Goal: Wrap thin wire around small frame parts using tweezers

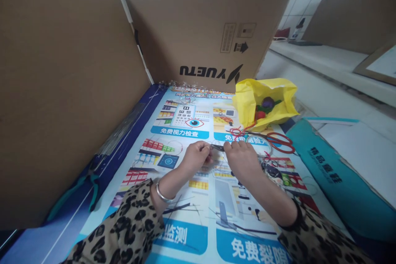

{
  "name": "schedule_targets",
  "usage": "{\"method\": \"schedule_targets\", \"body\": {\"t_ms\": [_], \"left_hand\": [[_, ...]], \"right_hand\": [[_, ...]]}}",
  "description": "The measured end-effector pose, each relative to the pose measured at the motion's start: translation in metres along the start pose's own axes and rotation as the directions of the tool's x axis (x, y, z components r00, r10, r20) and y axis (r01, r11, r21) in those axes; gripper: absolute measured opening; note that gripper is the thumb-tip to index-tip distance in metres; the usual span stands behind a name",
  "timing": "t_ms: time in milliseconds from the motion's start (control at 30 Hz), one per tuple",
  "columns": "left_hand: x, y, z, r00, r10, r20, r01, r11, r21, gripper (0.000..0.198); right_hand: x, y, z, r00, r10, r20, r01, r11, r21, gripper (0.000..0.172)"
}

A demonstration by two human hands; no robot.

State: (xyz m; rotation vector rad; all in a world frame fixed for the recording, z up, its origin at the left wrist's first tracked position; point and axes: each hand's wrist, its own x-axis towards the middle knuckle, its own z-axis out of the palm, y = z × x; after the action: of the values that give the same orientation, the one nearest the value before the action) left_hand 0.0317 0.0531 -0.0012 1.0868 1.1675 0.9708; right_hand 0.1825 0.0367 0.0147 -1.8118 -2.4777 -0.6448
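My left hand is closed in a pinch over the middle of the printed sheet. What it pinches is too small to make out. Just to its right, my right hand is wrapped around a dark narrow-tipped tool, whose tip points left and reaches the left fingertips. The fingers hide the rest of this tool, so its kind is unclear. Thin wire loops lie around and beneath both hands. Beyond the right hand are red-handled scissors and some red cord.
A yellow bag with colourful items stands behind the scissors. Teal-handled pliers and a bundle of thin wires lie at left. Cardboard panels rise at the left and back. A teal box sits at right.
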Motion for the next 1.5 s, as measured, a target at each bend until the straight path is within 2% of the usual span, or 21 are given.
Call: {"method": "schedule_targets", "body": {"t_ms": [233, 467, 900, 1133, 1500], "left_hand": [[0.0005, -0.0035, 0.0003, 0.999, 0.042, -0.027, -0.041, 0.999, 0.029, 0.013], [0.002, -0.0073, -0.0002, 0.998, 0.043, -0.036, -0.041, 0.998, 0.038, 0.011], [0.0016, -0.0038, 0.0004, 0.999, -0.027, -0.038, 0.028, 0.999, 0.03, 0.011], [0.0042, -0.0064, -0.0011, 0.999, 0.011, -0.046, -0.005, 0.991, 0.135, 0.009], [0.0055, -0.0084, -0.0014, 0.998, 0.02, -0.066, -0.01, 0.989, 0.149, 0.01]], "right_hand": [[-0.0003, -0.0003, -0.0012, 1.0, -0.005, -0.019, 0.005, 1.0, -0.011, 0.015], [0.0005, -0.0011, -0.0022, 1.0, -0.007, 0.014, 0.007, 1.0, 0.007, 0.02], [0.0011, -0.0005, 0.0012, 0.999, -0.037, 0.021, 0.037, 0.999, -0.006, 0.022], [0.0021, 0.0012, -0.0007, 0.998, -0.046, 0.043, 0.045, 0.999, 0.023, 0.023], [0.0024, -0.001, 0.004, 0.999, -0.035, 0.038, 0.034, 0.999, 0.027, 0.021]]}}
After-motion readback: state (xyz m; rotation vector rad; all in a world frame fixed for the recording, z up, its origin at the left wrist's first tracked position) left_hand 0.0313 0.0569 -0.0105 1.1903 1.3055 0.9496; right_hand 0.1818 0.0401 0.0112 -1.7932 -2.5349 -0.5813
